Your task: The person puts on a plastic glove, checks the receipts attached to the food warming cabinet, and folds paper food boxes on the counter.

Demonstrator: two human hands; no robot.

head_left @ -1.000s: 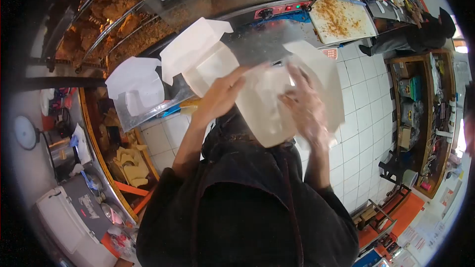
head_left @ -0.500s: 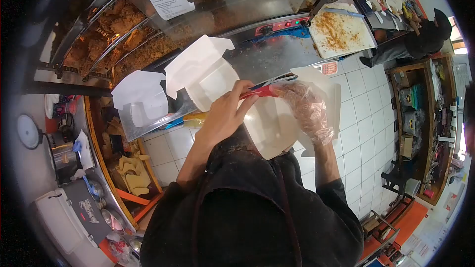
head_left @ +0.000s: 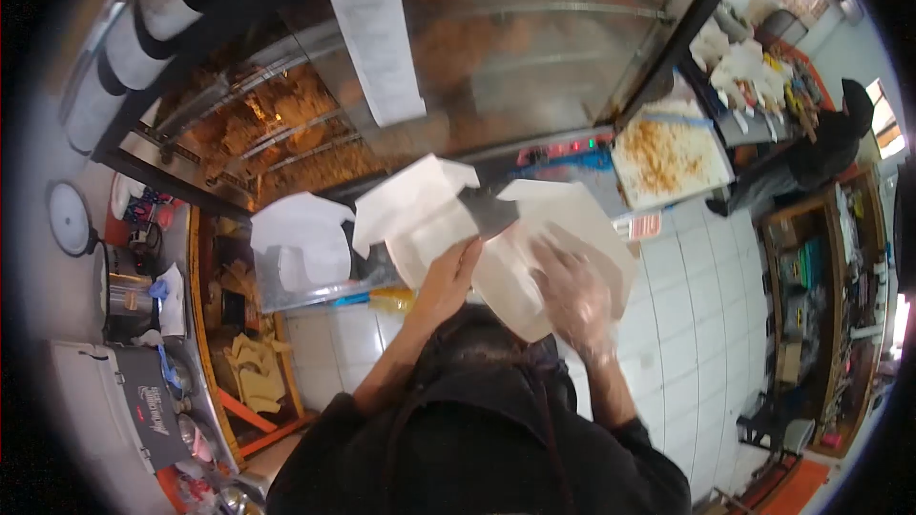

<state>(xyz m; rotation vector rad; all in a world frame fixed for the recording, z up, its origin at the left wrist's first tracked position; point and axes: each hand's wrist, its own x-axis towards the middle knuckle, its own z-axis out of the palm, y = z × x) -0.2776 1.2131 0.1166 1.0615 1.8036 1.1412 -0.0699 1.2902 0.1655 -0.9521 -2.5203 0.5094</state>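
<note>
My left hand [head_left: 450,281] is closed on the left edge of an open white paper food box [head_left: 506,272], held in front of my chest. My right hand [head_left: 577,300], in a clear plastic glove, lies over the right side of this box with its fingers stretched out and apart, somewhat blurred by motion. The box's flap [head_left: 596,215] is folded out beyond my right hand. Just ahead of my left hand, a second open white box [head_left: 425,200] rests on the metal counter. Further left stands a third open white box [head_left: 303,238].
A heated glass cabinet [head_left: 534,48] with fried food [head_left: 286,119] lies ahead, and a paper list [head_left: 372,33] hangs on it. A crumb-covered white board [head_left: 673,157] sits at the right. A person [head_left: 821,148] in dark clothes is at the far right. Wooden shelves [head_left: 821,277] stand along the right side.
The red item that was between my hands no longer shows. My right hand has moved down over the box with its fingers stretched out. The view has tilted up toward the cabinet.
</note>
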